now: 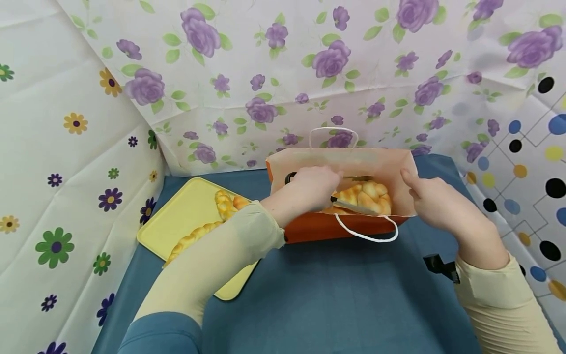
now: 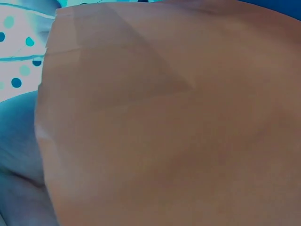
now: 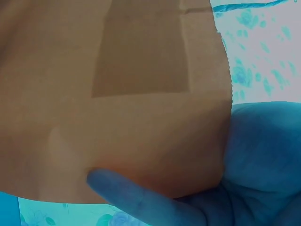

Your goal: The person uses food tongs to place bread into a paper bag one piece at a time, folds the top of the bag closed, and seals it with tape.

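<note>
An orange paper bag (image 1: pixel 305 228) with a pale inside and white cord handles lies with its mouth facing me. My left hand (image 1: pixel 315 187) reaches into the mouth and grips tongs (image 1: pixel 355 206) with black handle parts and metal arms. Between the arms is a golden braided bread (image 1: pixel 373 196); whether they squeeze it I cannot tell. My right hand (image 1: pixel 435 201) pinches the bag's right edge. Its thumb (image 3: pixel 127 190) shows against the paper in the right wrist view. In the left wrist view brown paper (image 2: pixel 141 132) fills most of the picture and hides the tongs.
A yellow tray (image 1: pixel 177 211) at the left holds braided breads (image 1: pixel 190 241), partly covered by my left arm. Blue cloth (image 1: pixel 345 295) covers the table. Flowered sheets (image 1: pixel 247 64) hang behind and at the left; a dotted one (image 1: pixel 526 196) hangs at the right.
</note>
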### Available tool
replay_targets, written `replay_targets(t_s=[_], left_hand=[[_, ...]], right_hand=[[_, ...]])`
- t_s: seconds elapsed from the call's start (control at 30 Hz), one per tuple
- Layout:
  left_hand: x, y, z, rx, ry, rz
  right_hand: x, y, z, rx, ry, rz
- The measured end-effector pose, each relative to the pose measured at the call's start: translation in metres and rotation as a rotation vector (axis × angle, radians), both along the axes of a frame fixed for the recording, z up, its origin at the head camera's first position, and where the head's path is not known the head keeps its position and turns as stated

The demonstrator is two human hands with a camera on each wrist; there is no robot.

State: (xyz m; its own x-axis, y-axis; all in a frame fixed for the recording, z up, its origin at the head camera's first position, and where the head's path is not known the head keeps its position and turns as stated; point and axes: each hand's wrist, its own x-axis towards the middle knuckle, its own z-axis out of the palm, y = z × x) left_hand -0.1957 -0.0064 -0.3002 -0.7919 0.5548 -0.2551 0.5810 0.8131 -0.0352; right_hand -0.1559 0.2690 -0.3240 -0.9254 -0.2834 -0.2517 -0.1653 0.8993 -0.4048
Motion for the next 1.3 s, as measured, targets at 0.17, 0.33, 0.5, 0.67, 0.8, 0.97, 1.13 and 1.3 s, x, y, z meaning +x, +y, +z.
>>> replay_targets(t_s=[0.17, 0.33, 0.5, 0.67, 0.8, 0.97, 1.13, 1.3], left_hand=[[0.0, -0.009, 0.007, 0.039, -0.025, 0.015], [0.001, -0.018, 0.017, 0.059, -0.033, 0.022], [0.003, -0.025, 0.026, 0.101, -0.028, 0.025], [0.006, -0.032, 0.03, 0.155, -0.026, 0.048], [0.011, -0.038, 0.03, 0.197, 0.001, 0.044], [0.021, -0.046, 0.027, 0.297, 0.056, 0.035], [0.029, -0.052, 0.029, 0.369, 0.055, 0.055], [0.036, -0.065, 0.032, 0.433, 0.073, 0.058]], right_hand=[[0.0, -0.001, -0.001, 0.01, 0.005, -0.004], [-0.001, 0.0, -0.003, 0.018, 0.01, -0.003], [-0.001, 0.0, -0.003, 0.02, 0.008, -0.01], [-0.002, 0.001, -0.002, 0.018, 0.007, -0.016], [-0.001, 0.001, -0.003, 0.015, 0.028, -0.01], [-0.001, -0.001, -0.004, 0.015, 0.046, -0.014], [-0.001, -0.003, -0.003, 0.014, 0.047, -0.018], [-0.001, -0.004, -0.003, 0.012, 0.055, -0.014]])
